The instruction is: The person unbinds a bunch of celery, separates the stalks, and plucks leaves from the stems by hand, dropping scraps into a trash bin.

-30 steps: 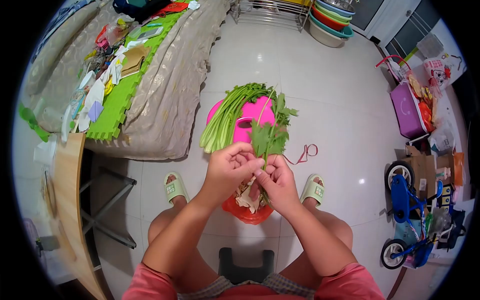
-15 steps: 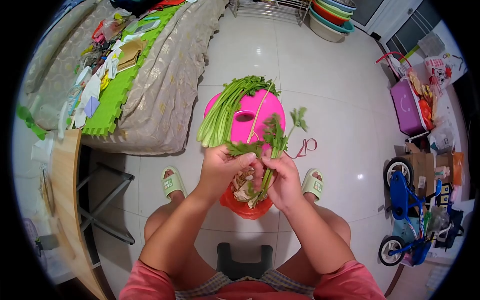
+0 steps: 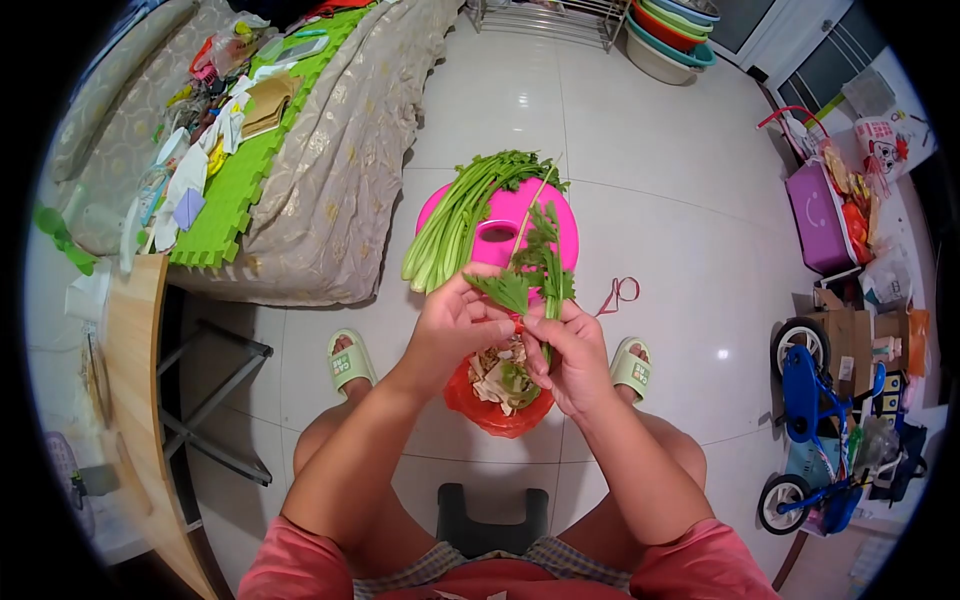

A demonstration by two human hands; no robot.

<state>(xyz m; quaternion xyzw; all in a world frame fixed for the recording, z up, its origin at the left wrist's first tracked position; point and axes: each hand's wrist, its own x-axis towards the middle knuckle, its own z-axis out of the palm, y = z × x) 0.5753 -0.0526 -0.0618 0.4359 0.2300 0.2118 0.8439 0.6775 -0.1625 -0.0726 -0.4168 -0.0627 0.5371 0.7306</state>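
Note:
My right hand is closed around a leafy celery stalk that points away from me. Beside it, my left hand pinches a celery leaf near the stalk. Just beyond both hands is a pink stool with an oval hole in its seat. Across the stool's left side lies a bunch of celery, and one thin stalk rests near its middle. Below my hands sits a red plastic bag holding pale peelings and scraps; my fingers hide part of it.
A red strap lies on the tiles at right. To the left are a covered bed with a cluttered green mat and a wooden table edge. A blue balance bike and a purple bin stand at right.
The celery stalk's top has swung left and stands more upright. My left hand's fingers have shifted along the leaf. The view has moved slightly, and more of the bag's scraps shows.

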